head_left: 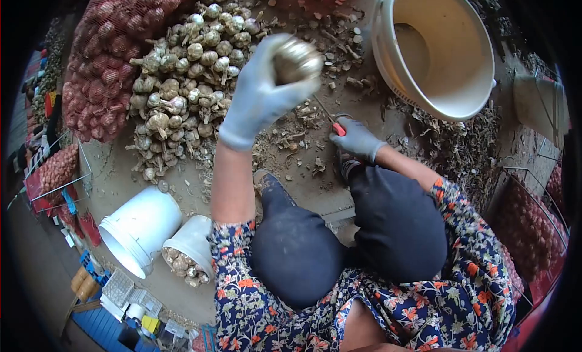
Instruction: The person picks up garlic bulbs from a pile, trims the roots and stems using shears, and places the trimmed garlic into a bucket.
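Observation:
My left hand (pixel 267 88), in a pale grey glove, is raised in front of me with its fingers curled round a garlic bulb (pixel 295 60), which is blurred by motion. Lower and to the right, my gloved right hand (pixel 359 138) grips a red-handled knife (pixel 338 129). The thin blade points up and left, toward the space below my left hand. A large heap of garlic bulbs (pixel 194 79) with dry stems lies on the ground to the left of my left hand.
A big cream tub (pixel 383 43) stands at upper right. Red mesh sacks of garlic (pixel 100 73) rise at the left. Near my left leg lie a white bucket (pixel 148 221) and a smaller bucket (pixel 197 231) with bulbs inside. Dry trimmings (pixel 303 130) litter the ground.

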{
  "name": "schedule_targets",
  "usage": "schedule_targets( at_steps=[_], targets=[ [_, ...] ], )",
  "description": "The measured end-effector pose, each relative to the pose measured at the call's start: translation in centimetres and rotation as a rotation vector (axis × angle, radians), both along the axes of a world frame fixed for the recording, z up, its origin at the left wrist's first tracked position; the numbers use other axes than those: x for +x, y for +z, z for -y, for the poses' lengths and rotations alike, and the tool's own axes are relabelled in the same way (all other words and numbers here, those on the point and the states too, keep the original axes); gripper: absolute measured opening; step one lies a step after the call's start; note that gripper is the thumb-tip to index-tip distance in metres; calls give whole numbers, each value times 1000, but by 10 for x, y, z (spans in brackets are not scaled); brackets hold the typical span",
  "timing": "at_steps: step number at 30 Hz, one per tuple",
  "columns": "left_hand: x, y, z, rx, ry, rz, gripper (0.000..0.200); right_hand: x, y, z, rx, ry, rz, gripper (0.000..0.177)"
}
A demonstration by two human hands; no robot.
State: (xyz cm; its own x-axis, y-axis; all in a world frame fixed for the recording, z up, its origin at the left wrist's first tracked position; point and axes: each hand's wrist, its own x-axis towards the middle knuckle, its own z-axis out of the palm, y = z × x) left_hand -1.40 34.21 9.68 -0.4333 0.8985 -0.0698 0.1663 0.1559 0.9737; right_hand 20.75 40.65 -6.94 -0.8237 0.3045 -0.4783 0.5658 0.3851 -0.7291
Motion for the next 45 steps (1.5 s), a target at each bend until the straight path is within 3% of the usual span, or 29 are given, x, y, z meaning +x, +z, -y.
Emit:
schedule_targets(
  at_steps=[3, 4, 5, 6, 8, 9, 11, 12, 13, 14, 15, 16, 18, 22, 26, 27, 31, 32, 34, 35, 36, 37, 38, 39, 40, 42, 44, 45],
  targets=[
    [25, 41, -81, 148, -320, 37, 59, 18, 34, -21, -6, -64, 288, 49],
    [30, 52, -104, 183, -435, 84, 58, 29, 34, -25, -5, -70, 281, 49],
    [21, 57, -126, 184, -638, -160, 60, 41, 31, -27, 39, -100, 291, 49],
    [29, 57, -139, 174, -641, -139, 62, 52, 33, -30, 85, -133, 305, 49],
    [26, 34, -157, 155, -426, -608, 61, 68, 47, -38, 98, -186, 276, 48],
    [23, 17, -166, 156, -420, -612, 61, 77, 51, -44, 87, -216, 323, 48],
    [21, -17, -174, -271, -153, -211, 73, 92, 57, -58, 86, -231, 334, 46],
    [27, -26, -169, -350, -122, -362, 76, 96, 65, -63, 140, -241, 303, 44],
    [37, -56, -171, -338, -46, -372, 83, 101, 61, -71, 194, -196, 357, 46],
    [45, -87, -171, -267, -49, -71, 88, 101, 66, -79, 248, -157, 393, 47],
    [59, -104, -170, -268, 2, 57, 70, 104, 61, -89, 309, -97, 393, 48],
    [82, -49, -147, -271, 128, 192, 56, 103, 65, -97, 375, -44, 405, 48],
    [91, -64, -133, -261, 237, -28, 43, 112, 50, -110, 587, 61, 262, 43],
    [96, -79, -69, -88, 551, 233, 38, 83, 76, -96, 460, 208, 213, 33],
    [100, -94, -24, 71, 844, 259, 29, 41, 61, -83, 426, 318, 237, 35],
    [107, -66, -19, 40, 880, 225, 30, 31, 61, -77, 411, 264, 251, 38],
    [94, -70, -24, 164, 853, 178, 34, -7, 65, -65, 463, 261, 314, 42],
    [83, -72, -15, -1, 709, 56, 29, -7, 61, -64, 461, 247, 296, 42],
    [50, -52, 4, -145, 380, 437, 38, -7, 60, -60, 466, 238, 285, 42],
    [28, -60, 24, -288, 259, 382, 52, -11, 65, -51, 408, 227, 392, 41],
    [8, -69, 41, -438, 292, 282, 55, -13, 69, -43, 350, 215, 494, 41],
    [-13, -81, 61, -550, 451, 145, 54, -15, 74, -35, 317, 254, 458, 40],
    [-37, -110, 88, -632, 631, -178, 39, -17, 74, -28, 277, 288, 427, 40],
    [-56, -140, 112, -556, 937, -174, 25, -17, 58, -23, 232, 324, 440, 41],
    [-87, -169, 143, -715, 939, -274, 20, -19, 45, -18, 225, 325, 449, 41],
    [-118, -194, 164, -508, 1263, -219, 25, -37, 24, -3, 159, 317, 130, 42],
    [-131, -161, 145, -707, 1081, -548, 33, -76, 32, 15, 139, 346, 280, 43],
    [-145, -158, 134, -867, 992, -456, 38, -89, 22, 19, 71, 338, 232, 42]
  ],
)
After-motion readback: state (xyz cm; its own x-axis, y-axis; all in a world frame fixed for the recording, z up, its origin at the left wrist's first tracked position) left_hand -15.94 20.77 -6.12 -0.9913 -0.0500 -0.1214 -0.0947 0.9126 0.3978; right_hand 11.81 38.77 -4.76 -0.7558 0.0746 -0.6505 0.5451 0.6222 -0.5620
